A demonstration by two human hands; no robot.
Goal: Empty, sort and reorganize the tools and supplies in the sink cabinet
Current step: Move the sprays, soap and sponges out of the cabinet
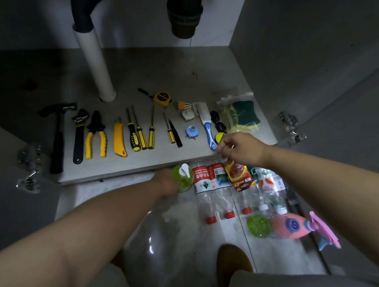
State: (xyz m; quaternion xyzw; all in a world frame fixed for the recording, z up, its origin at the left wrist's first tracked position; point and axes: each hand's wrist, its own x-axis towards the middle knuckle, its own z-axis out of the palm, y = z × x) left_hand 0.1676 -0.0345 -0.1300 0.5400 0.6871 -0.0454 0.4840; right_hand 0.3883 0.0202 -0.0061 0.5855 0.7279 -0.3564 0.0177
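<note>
Green pump bottle: clear, green inside, white pump head on top; I see it at the front lip of the cabinet floor, left end of the bottle row.
Left hand: blurred, fingers wrapped around the pump bottle's side.
Right hand: above the bottles, fingers curled, thumb and forefinger pinched; I cannot tell what, if anything, is in them.
Water bottles: empty, lying side by side on the tiles, red caps towards me.
Spray bottle: pink, lying at the right.
Zip bag: holds green-and-yellow sponges, on the shelf.
Tools: hammer, wrench, pliers, utility knife, screwdrivers in one row; tape measure behind.
Drain pipe: white, standing at the back left.
</note>
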